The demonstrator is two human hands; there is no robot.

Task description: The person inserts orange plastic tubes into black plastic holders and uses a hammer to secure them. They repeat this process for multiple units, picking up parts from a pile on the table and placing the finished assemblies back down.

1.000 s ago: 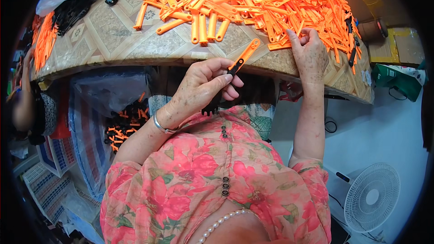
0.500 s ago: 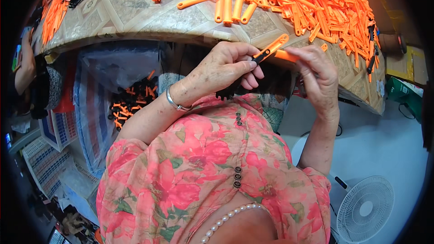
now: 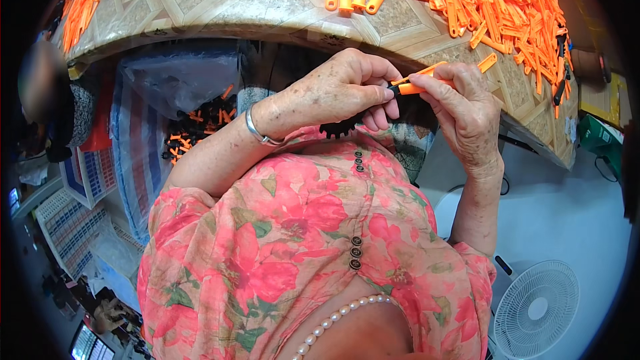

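My left hand (image 3: 353, 87) is closed on a black plastic part with a toothed edge (image 3: 338, 128), which hangs below the palm, and a black stem (image 3: 395, 89) showing past the fingertips. My right hand (image 3: 463, 103) pinches an orange handle piece (image 3: 409, 89) against that stem. A second orange handle piece (image 3: 430, 69) lies alongside, just above it, its near end at the stem. Right-hand fingers cover part of both pieces. Both hands are in front of my chest, below the table edge.
A large heap of orange handle pieces (image 3: 493, 7) covers the table (image 3: 253, 17)'s right side. A lined bin (image 3: 137, 127) at left holds black and orange parts (image 3: 179, 145). Plastic baskets (image 3: 70, 223), a fan (image 3: 537, 303) and a green box (image 3: 597, 137) stand around.
The orange handle piece in my right hand has come left to the black stem. The other orange piece has swung lower toward the right hand. The view has shifted slightly.
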